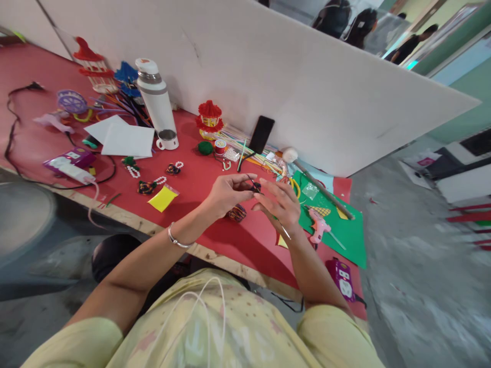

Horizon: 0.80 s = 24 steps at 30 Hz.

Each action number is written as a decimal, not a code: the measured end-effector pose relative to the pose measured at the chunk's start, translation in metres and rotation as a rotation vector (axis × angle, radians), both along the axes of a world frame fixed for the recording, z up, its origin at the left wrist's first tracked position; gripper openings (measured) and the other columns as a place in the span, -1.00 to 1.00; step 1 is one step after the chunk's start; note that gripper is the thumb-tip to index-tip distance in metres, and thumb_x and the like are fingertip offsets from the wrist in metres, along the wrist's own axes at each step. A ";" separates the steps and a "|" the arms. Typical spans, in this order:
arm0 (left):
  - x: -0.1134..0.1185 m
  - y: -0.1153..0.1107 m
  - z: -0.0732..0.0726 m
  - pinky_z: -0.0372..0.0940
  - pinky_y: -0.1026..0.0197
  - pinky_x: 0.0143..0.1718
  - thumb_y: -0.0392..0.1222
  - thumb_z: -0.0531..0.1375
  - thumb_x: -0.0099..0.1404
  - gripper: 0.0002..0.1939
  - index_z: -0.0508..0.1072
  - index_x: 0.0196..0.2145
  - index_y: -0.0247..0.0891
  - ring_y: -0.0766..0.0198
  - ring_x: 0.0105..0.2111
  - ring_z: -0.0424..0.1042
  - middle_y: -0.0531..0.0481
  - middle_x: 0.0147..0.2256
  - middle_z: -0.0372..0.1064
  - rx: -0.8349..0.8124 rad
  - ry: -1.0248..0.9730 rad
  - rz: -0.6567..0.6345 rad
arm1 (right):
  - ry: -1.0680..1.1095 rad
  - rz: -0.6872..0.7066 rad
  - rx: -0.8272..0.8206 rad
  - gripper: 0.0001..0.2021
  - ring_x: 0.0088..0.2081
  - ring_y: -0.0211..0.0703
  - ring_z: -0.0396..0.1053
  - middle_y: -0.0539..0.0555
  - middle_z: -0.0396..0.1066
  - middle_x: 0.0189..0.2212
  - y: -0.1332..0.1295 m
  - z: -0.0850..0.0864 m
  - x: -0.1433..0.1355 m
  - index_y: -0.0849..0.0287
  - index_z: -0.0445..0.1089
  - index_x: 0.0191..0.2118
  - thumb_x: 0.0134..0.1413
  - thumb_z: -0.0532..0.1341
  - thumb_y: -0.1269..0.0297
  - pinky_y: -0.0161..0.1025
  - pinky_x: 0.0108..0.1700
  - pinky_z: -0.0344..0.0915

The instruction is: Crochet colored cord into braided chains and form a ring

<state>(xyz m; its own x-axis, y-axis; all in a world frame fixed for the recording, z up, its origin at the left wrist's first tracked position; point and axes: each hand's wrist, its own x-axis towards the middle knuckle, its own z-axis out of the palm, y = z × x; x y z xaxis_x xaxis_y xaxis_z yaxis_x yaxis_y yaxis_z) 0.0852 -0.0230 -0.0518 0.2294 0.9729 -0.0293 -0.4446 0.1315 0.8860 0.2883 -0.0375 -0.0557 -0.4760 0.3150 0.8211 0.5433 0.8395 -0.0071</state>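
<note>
No word, brand or number can be read. The pale lettering on the yellow T-shirt (245, 327) is too folded and blurred, and the marks on the purple power strip (342, 278) by the tabletop's (195, 176) right front corner are too small.

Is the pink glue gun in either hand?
No, the glue gun lies on the green sheet, apart from the left hand and right hand.

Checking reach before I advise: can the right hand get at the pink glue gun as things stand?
Probably yes: the pink glue gun lies close beside the right hand with nothing covering it, though that hand seems to hold a slim rod.
</note>
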 end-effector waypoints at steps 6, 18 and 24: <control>0.007 -0.005 -0.004 0.28 0.37 -0.46 -0.24 0.55 -0.08 -0.50 0.68 -0.13 -0.36 0.42 -0.47 0.45 -0.04 -0.36 0.60 -0.019 -0.061 0.107 | 0.092 -0.091 0.038 -0.54 -0.06 -0.02 0.59 0.14 0.66 -0.02 -0.006 -0.020 -0.009 -0.07 0.45 0.19 0.19 0.42 0.31 -0.04 -0.06 0.55; -0.023 0.012 0.004 0.24 0.32 -0.46 -0.31 0.48 -0.09 -0.58 0.70 -0.19 -0.38 0.41 -0.54 0.38 0.05 -0.53 0.47 0.074 0.185 -0.157 | 0.108 0.230 -0.244 -0.61 -0.12 -0.04 0.58 0.08 0.67 -0.08 0.003 0.003 0.002 -0.12 0.53 0.12 0.18 0.42 0.23 -0.01 -0.08 0.54; -0.033 0.019 0.013 0.17 0.31 -0.51 -0.33 0.39 -0.05 -0.60 0.69 -0.18 -0.39 0.42 -0.57 0.29 0.13 -0.58 0.36 0.206 0.391 -0.161 | 0.068 0.224 -0.385 -0.74 -0.15 -0.06 0.60 0.07 0.68 -0.13 0.003 0.025 0.015 -0.09 0.60 0.01 0.21 0.40 0.22 -0.03 -0.07 0.51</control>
